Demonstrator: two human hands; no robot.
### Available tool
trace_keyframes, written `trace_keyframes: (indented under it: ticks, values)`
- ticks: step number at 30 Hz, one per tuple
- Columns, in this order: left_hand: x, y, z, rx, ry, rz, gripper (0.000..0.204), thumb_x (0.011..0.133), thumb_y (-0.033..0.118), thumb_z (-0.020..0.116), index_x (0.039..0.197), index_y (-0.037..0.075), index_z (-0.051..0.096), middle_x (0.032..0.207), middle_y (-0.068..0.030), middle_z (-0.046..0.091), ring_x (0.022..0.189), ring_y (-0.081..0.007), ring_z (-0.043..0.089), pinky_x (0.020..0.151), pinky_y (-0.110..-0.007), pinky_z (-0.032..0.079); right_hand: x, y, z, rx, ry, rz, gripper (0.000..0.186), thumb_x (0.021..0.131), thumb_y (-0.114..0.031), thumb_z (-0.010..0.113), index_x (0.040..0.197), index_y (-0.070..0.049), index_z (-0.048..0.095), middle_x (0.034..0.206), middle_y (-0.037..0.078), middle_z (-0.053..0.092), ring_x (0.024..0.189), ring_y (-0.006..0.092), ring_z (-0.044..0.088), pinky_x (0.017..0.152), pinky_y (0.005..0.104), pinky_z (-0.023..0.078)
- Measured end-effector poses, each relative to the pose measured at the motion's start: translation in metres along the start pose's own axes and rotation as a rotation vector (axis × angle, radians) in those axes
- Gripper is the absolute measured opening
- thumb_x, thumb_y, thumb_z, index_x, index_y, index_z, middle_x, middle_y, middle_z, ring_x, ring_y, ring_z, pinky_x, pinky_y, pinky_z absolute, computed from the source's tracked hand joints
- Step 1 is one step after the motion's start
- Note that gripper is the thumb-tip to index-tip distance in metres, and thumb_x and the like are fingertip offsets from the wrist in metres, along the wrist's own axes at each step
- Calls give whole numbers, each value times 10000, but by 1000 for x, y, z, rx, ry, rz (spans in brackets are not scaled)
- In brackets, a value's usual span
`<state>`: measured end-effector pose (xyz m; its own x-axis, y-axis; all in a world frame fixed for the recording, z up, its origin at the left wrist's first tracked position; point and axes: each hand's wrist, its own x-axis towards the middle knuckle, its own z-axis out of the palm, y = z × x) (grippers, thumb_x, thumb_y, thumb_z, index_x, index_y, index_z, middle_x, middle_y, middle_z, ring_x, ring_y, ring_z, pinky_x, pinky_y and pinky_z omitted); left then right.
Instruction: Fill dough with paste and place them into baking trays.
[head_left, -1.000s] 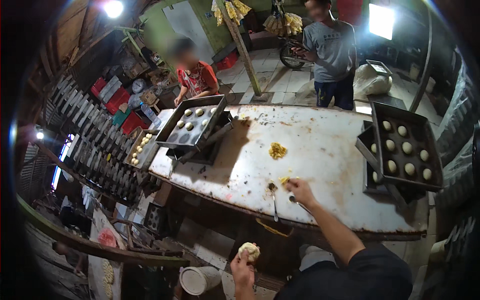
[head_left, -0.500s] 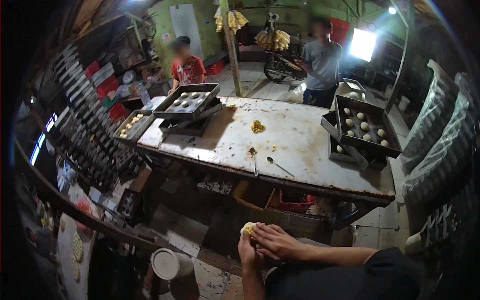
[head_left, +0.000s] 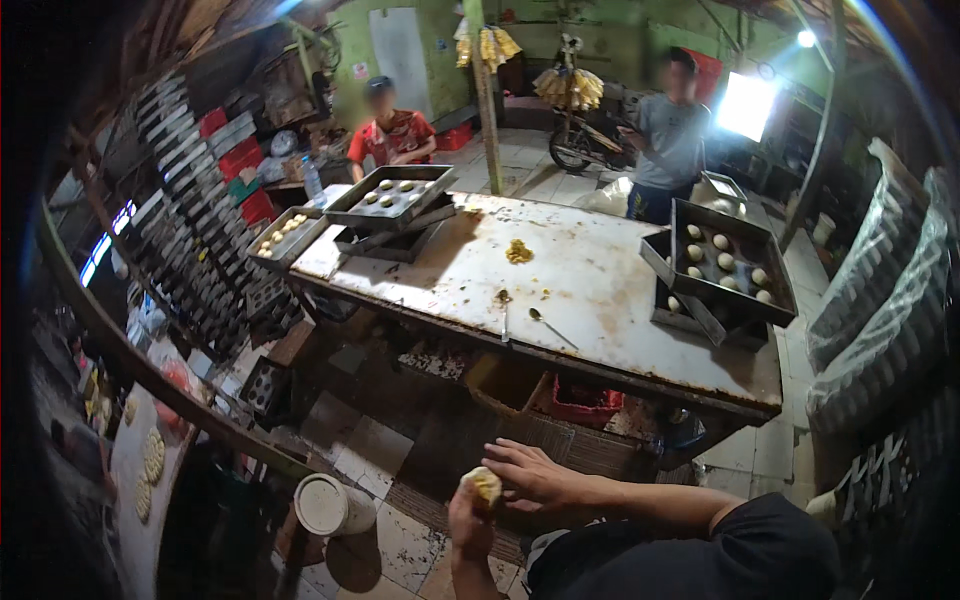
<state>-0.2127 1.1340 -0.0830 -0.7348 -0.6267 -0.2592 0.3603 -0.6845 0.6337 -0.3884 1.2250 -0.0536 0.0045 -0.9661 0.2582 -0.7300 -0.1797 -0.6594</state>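
Observation:
A round piece of pale dough (head_left: 485, 486) with yellow filling showing on it is pinched in my left hand (head_left: 469, 530), in front of the table's near edge. Just to its right, my right hand (head_left: 538, 476) has its fingers stretched out and grips nothing; whether a fingertip touches the dough is hard to tell. On the white table (head_left: 600, 255) beyond lie a heap of yellow filling (head_left: 519, 251) and two spoons, one smeared spoon (head_left: 504, 316) and another spoon (head_left: 552, 327) to its right.
Stacked metal trays with dough balls stand at the table's left (head_left: 385, 212) and right (head_left: 745, 285). A lidded white bucket (head_left: 335, 505) stands on the floor at lower left. Across the table are a person in red (head_left: 395, 140) and a person in grey (head_left: 670, 140). Wooden post (head_left: 487, 120) behind.
My right hand has come away from the dough and its fingers have opened out. My left hand has shifted a little left and down with the dough. The view has also shifted slightly.

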Motion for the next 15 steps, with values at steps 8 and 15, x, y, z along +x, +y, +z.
trace_keyframes:
  ticks: [8,15]
  values:
    - [31,-96,171,744,-192,-39,427,1120,356,413,1349,11,517,1181,-103,617,1043,-176,636,873,-298,533,-138,33,-119,369,417,198,587,840,-101,813,1399,-121,637,1469,111,544,1402,314,423,1142,412,389]
    - [26,-182,297,1490,-627,-206,787,1058,461,515,1583,-33,198,1175,-339,645,1114,-443,670,948,-433,515,-288,105,-190,1475,528,587,392,949,-177,750,1305,-28,679,1241,70,691,1090,160,661,950,321,544]
